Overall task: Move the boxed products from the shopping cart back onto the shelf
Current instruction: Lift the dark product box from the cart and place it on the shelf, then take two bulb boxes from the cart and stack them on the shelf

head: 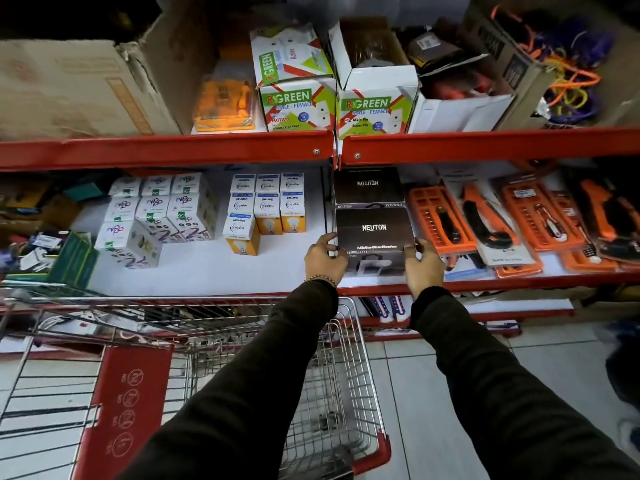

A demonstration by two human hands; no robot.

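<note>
A black Neuton box (pixel 374 233) rests on the white middle shelf (pixel 207 268), right in front of a second black Neuton box (pixel 369 187). My left hand (pixel 323 258) grips its left side and my right hand (pixel 424 266) grips its right side. Below my arms stands the wire shopping cart (pixel 349 375) with red trim; the part of its basket that shows holds no boxes. Left of the black boxes stand small white-and-yellow bulb boxes (pixel 266 209) and white bulb boxes (pixel 156 216).
Orange tool blister packs (pixel 502 223) lie right of the black boxes. The red-edged upper shelf (pixel 166 147) carries R-Green cartons (pixel 298 98), a big cardboard box (pixel 69 88) and a carton of cables (pixel 568 71). Tiled floor (pixel 450 393) lies to the right of the cart.
</note>
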